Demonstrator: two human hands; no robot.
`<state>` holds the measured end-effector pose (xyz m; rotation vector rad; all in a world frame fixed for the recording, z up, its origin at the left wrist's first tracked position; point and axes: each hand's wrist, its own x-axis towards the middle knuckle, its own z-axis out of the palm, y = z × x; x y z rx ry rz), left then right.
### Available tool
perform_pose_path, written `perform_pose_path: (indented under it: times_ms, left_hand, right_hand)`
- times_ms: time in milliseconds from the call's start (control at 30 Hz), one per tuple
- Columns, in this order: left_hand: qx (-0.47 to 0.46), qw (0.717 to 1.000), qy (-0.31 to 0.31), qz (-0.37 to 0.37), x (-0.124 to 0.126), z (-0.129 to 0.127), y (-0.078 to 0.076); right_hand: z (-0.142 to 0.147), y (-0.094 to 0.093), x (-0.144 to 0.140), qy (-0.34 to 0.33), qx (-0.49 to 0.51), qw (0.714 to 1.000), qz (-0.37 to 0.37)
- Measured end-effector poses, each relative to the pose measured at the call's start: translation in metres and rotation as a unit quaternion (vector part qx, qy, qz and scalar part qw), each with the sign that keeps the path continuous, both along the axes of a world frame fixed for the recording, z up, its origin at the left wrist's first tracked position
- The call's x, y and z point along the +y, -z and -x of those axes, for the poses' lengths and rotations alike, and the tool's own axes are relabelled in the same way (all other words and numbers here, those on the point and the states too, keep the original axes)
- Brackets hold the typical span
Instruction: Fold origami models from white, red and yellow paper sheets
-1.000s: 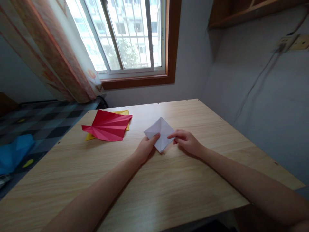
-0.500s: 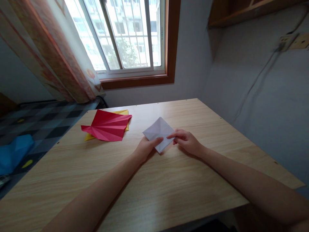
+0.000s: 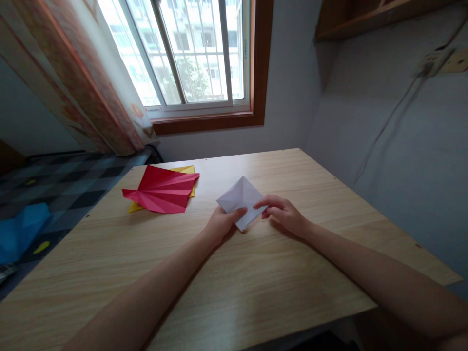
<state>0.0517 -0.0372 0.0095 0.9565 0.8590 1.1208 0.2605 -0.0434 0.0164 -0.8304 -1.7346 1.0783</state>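
A folded white sheet of paper [image 3: 243,191], diamond-shaped with crease lines, is held just over the middle of the wooden table [image 3: 292,282]. My left hand [image 3: 223,222] grips its lower left edge, thumb on top and the other fingers hidden beneath. At the right corner is my right hand [image 3: 281,212], its index finger lying on the paper and the thumb near the edge below. The remaining right fingers are curled and partly out of sight.
Creased red paper [image 3: 168,190] lies over yellow paper [image 3: 190,169] at the table's back left. Beyond the left edge, blue paper [image 3: 25,231] rests on a checked cloth [image 3: 91,170]. A wall [image 3: 387,131] borders the right side.
The right index finger has shifted very slightly on the paper's right corner. Both hands otherwise keep their places, and the coloured papers have not moved.
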Motion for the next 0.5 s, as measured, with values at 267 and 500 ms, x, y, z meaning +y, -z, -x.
perform_pose_path:
  times_ms: [267, 500]
  left_hand:
    - [0.046, 0.999, -0.001, -0.004, -0.004, -0.002, -0.004]
    - [0.053, 0.999, 0.010, -0.006, -0.005, -0.002, -0.006]
  right_hand:
    - [0.007, 0.009, 0.003, 0.016, 0.055, 0.994, 0.092]
    - [0.006, 0.009, 0.006, 0.018, 0.045, 0.991, 0.121]
